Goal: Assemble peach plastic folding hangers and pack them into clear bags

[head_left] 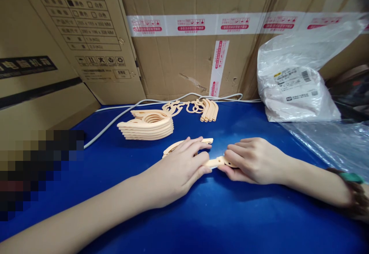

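Grasping a peach plastic strip (213,163) with the fingers of left hand (186,164) and right hand (256,161), equally near, over the blue surface (230,223); aligned crosswise from one to the other, beside a curved piece (173,146) partly hidden by the left.

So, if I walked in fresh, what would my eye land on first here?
Probably the two bare hands at the centre: the left hand and right hand grip a narrow cream-coloured item over a vivid blue surface. Next, perhaps, the neat stack of cream pieces beyond the left hand, and the crumpled white bag at the right, before a cardboard wall with red-printed tape.
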### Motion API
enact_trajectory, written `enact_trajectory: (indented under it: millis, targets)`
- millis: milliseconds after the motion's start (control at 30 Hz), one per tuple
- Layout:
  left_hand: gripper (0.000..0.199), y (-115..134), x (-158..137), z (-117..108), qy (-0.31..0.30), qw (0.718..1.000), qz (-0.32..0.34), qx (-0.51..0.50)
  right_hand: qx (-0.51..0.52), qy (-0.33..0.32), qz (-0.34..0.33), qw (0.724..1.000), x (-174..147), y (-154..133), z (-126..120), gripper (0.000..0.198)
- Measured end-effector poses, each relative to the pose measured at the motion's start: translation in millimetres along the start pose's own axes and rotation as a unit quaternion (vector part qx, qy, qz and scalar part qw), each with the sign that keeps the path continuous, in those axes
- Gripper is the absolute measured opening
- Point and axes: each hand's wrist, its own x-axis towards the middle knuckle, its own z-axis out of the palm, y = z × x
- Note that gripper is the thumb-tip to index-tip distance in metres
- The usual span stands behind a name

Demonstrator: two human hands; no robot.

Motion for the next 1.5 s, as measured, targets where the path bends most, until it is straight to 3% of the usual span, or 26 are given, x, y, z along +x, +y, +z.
enact_trajectory:
  millis: [433,667,867,1100,1233,1500]
  targets:
    - [0.031,-1,0,-1,0.005,1.000,0.006,-0.014,-0.006,0.014,-0.017,1.000,0,0,-1,0.041]
    - [0.023,-1,1,-6,0.013,0.994,-0.007,-0.105,0.067,0.004,-0.053,0.996,-2,-4,-4,0.037]
    - [0.021,-11,3,-7,0.033,0.992,-0.011,-0.122,0.122,0.070,-0.094,0.986,-4,-7,-11,0.054]
    - [0.029,-20,7,0,0.085,0.985,-0.021,-0.152,0.161,0.032,-0.057,0.985,4,-4,-9,0.062]
    - [0.033,-22,7,2,0.117,0.978,-0.031,-0.167,0.139,0.046,-0.067,0.987,3,-3,-10,0.059]
    - [0.035,-23,8,4,0.122,0.974,-0.051,-0.185,0.007,0.094,-0.066,0.993,2,1,-13,0.062]
